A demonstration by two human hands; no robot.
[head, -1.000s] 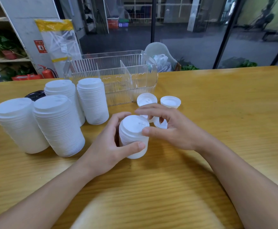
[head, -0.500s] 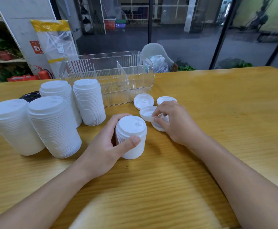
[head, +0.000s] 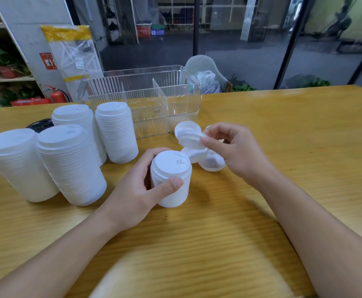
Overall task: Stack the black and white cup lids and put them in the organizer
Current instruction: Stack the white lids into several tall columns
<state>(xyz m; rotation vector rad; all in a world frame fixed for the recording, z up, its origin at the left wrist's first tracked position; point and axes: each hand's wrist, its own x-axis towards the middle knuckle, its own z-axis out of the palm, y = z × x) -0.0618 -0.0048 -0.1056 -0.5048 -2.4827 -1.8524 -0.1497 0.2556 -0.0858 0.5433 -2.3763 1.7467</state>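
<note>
A yellowish wooden table with a visible grain (head: 283, 130) fills the foreground. Behind it, tall glass panels in thin black frames (head: 285, 41) look onto a dim hall with a grey floor (head: 240, 61). At the left stands a pale grey concrete pillar (head: 29, 29) bearing a small red sign (head: 47, 61), with a red fire extinguisher (head: 57, 94) at its foot. A light wooden shelf with green potted plants (head: 1, 65) sits at the far left. A white plastic chair (head: 203, 67) stands just beyond the table.

An office or workplace hall; glass partition walls (head: 240, 39) at twelve o'clock; fire extinguisher (head: 57, 96) and plant shelves (head: 5, 78) at ten o'clock; long wooden table (head: 283, 130) in front.
</note>
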